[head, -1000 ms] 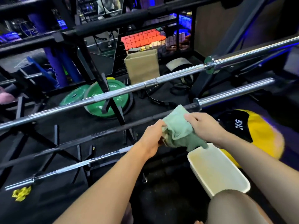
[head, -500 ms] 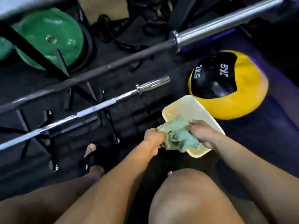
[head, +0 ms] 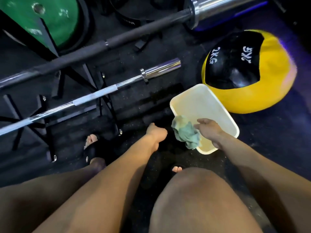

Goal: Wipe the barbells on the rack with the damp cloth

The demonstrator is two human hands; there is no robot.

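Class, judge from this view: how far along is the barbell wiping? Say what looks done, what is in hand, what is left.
Done: nothing visibly; no bar shows which parts are wiped. In hand: the right hand holds the green cloth over the white tub; the left hand holds nothing. Left: take the cloth to the chrome barbell and black barbell.

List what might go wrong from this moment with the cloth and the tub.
1. The cloth hangs over the near rim of the white tub, held by the right hand; drips may land on the floor outside it.
2. The tub sits close to the person's sandalled foot; a knock might tip it.
3. The yellow ball beside the tub may roll into it.
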